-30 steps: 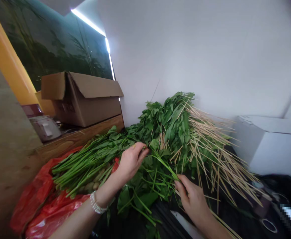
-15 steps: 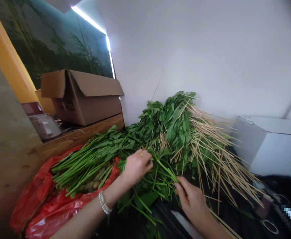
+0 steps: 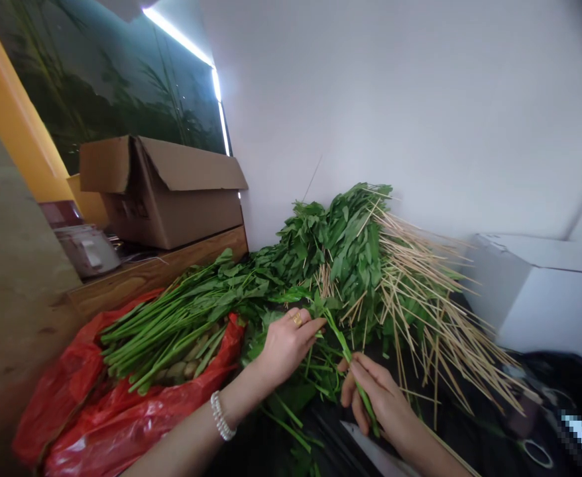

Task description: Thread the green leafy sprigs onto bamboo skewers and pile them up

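Observation:
My right hand holds a leafy green stalk low on its stem, thumb and fingers wrapped round it. The stalk leans up and left, leaves at its top. My left hand, with a ring and a beaded bracelet, has its fingers pinched together at the upper part of that stalk. Exactly what lies between its fingertips is partly hidden. Under the hands, loose green stems and leaves lie on a dark surface. Behind them rises a heap of leafy greens with thin wooden sticks poking out to the right.
On the left, a red plastic bag lies open under a bundle of long green stalks. A cardboard box stands on a wooden ledge behind it. At right are a white box and black plastic.
My left hand has moved a little right and down, closer to the right hand. The stalk has turned more upright, and more of its lower end shows in my right hand.

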The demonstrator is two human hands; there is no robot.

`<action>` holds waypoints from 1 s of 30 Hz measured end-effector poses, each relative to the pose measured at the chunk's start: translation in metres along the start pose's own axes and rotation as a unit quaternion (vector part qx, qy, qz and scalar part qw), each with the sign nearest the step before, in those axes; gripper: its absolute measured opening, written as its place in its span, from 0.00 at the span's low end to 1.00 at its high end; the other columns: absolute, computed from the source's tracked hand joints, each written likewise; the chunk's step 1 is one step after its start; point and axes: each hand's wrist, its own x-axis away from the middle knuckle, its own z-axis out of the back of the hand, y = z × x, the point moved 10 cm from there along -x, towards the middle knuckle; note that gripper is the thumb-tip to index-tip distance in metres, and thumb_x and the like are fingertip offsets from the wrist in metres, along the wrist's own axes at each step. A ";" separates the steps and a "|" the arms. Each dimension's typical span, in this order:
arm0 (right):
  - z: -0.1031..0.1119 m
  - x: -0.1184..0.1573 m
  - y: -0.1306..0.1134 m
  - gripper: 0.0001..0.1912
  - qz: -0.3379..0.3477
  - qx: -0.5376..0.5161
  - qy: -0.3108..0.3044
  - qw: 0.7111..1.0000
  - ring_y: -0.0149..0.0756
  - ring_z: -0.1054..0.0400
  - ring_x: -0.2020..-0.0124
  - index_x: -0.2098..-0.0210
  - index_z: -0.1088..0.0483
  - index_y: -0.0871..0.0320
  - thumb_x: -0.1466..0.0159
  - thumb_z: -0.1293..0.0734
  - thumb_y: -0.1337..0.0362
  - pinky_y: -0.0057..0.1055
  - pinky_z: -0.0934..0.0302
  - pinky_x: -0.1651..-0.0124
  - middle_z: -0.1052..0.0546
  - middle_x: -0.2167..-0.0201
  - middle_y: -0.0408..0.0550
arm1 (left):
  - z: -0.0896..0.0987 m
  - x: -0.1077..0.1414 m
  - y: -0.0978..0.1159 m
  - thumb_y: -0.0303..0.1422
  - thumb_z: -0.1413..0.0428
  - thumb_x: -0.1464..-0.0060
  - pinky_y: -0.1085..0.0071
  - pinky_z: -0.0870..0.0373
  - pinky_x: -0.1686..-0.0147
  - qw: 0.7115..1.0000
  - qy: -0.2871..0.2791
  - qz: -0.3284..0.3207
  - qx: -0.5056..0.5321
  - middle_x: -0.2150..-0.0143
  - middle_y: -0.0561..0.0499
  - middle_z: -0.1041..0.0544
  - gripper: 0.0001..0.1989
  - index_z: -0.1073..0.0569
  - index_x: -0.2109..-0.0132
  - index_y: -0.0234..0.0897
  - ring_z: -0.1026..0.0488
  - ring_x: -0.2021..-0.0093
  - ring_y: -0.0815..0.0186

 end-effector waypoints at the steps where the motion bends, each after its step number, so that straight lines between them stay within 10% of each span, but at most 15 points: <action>1: -0.002 0.000 0.001 0.19 -0.004 -0.008 -0.005 1.000 0.21 0.41 0.91 0.62 0.38 0.58 0.32 0.43 0.47 0.20 0.60 0.87 0.27 0.79 0.39 | -0.002 -0.001 0.000 0.29 0.48 0.40 0.71 0.34 0.68 1.000 -0.002 0.005 -0.001 0.69 0.51 0.28 0.08 0.27 0.54 0.40 0.31 0.66 0.64; 12: -0.004 0.001 -0.003 0.20 -0.011 -0.044 -0.002 0.999 0.23 0.40 0.91 0.62 0.38 0.58 0.34 0.42 0.45 0.19 0.58 0.88 0.25 0.80 0.41 | -0.021 -0.003 0.010 0.34 0.47 0.40 0.69 0.38 0.67 0.996 -0.071 -0.039 -0.030 0.68 0.50 0.27 0.05 0.29 0.63 0.37 0.32 0.65 0.63; 17: 0.009 -0.002 -0.002 0.21 -0.003 -0.003 0.041 0.999 0.23 0.40 0.91 0.63 0.39 0.57 0.35 0.43 0.44 0.20 0.58 0.88 0.27 0.80 0.39 | -0.026 0.007 0.026 0.58 0.45 0.53 0.60 0.40 0.58 0.980 -0.158 -0.116 0.020 0.56 0.43 0.26 0.29 0.27 0.56 0.37 0.34 0.53 0.54; 23: 0.011 -0.002 0.000 0.21 -0.003 0.074 0.043 0.996 0.21 0.44 0.92 0.62 0.40 0.57 0.35 0.43 0.43 0.21 0.62 0.88 0.29 0.81 0.36 | 0.009 -0.003 0.021 0.33 0.52 0.37 0.62 0.39 0.54 0.995 -0.040 -0.089 0.009 0.52 0.45 0.24 0.14 0.31 0.46 0.38 0.32 0.52 0.60; 30: -0.005 0.004 0.001 0.20 -0.033 0.064 -0.005 0.997 0.19 0.50 0.93 0.64 0.38 0.58 0.33 0.44 0.46 0.21 0.66 0.88 0.30 0.84 0.36 | -0.015 0.001 0.030 0.28 0.52 0.38 0.58 0.44 0.46 0.971 -0.133 -0.191 -0.063 0.62 0.47 0.25 0.09 0.30 0.54 0.36 0.33 0.53 0.60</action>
